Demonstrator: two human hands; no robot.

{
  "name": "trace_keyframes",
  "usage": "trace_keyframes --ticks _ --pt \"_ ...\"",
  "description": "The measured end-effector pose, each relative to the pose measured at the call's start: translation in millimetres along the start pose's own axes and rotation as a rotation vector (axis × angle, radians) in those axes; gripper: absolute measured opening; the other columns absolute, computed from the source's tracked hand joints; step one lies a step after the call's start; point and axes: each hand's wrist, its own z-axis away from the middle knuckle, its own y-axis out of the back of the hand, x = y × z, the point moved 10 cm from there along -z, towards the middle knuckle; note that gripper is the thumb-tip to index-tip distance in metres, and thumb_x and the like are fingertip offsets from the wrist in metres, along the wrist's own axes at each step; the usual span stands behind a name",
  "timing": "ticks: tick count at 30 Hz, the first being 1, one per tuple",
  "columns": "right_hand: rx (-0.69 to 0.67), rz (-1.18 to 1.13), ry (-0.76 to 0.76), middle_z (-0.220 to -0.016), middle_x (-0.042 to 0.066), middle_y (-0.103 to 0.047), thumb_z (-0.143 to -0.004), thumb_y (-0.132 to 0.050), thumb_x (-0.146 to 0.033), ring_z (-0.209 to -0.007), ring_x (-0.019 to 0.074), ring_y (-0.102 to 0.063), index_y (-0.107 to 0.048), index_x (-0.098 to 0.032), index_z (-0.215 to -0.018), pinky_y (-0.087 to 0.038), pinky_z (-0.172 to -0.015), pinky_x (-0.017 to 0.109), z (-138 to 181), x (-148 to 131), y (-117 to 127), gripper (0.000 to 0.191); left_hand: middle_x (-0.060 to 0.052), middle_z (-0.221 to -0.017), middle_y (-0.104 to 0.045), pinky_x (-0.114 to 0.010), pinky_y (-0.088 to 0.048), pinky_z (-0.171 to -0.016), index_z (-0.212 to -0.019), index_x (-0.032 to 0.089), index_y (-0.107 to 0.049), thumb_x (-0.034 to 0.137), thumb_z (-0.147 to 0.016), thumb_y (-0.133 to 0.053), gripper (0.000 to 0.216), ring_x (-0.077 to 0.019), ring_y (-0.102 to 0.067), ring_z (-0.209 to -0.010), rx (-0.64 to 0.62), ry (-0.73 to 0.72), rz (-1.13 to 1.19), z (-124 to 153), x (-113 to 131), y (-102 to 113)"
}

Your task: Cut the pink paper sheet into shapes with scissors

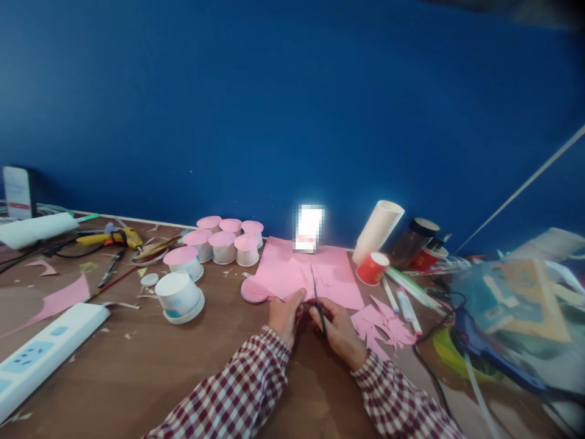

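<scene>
My left hand (286, 318) pinches the edge of a piece of pink paper (292, 275), its thumb on top. In my right hand (340, 332) is a pair of scissors (314, 281), the blades pointing away from me beside the paper. Behind both hands lies a larger pink sheet (345, 277), close to the wall. A round pink-topped piece (254, 290) rests left of my left hand. Pink paper scraps (386, 324) are heaped to the right of my right hand. Whether the blades touch the paper is too blurred to tell.
Several white paper cups with pink tops (223, 241) stand at left, near a plain white cup (177, 296). A power strip (41, 360) and yellow glue gun (130, 238) lie farther left. Stacked cups (379, 228), a red cup (372, 268) and a blue glue gun (484, 347) are at right.
</scene>
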Motion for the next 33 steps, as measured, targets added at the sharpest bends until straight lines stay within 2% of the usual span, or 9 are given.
trace_keyframes --ticks 7,33 --pt "-0.017 -0.034 -0.004 -0.061 -0.002 -0.050 -0.086 -0.052 -0.043 -0.055 0.0110 -0.045 -0.061 -0.014 -0.103 -0.036 -0.050 0.021 0.3 -1.6 -1.2 0.035 0.006 -0.041 -0.041 -0.019 -0.025 -0.037 -0.052 0.016 -0.044 0.034 -0.049 -0.079 0.039 -0.0047 -0.038 -0.038 -0.003 0.004 -0.019 -1.1 -1.5 1.0" --pt "-0.011 -0.041 -0.015 -0.058 -0.003 -0.048 -0.085 -0.053 -0.043 -0.052 0.0108 -0.043 -0.063 -0.015 -0.102 -0.034 -0.048 0.021 0.3 -0.6 -0.8 0.034 0.006 -0.041 -0.042 -0.019 -0.027 -0.037 -0.051 0.015 -0.046 0.032 -0.050 -0.079 0.037 -0.0050 -0.038 -0.037 0.025 -0.037 -0.024 -1.0 2.0 3.0"
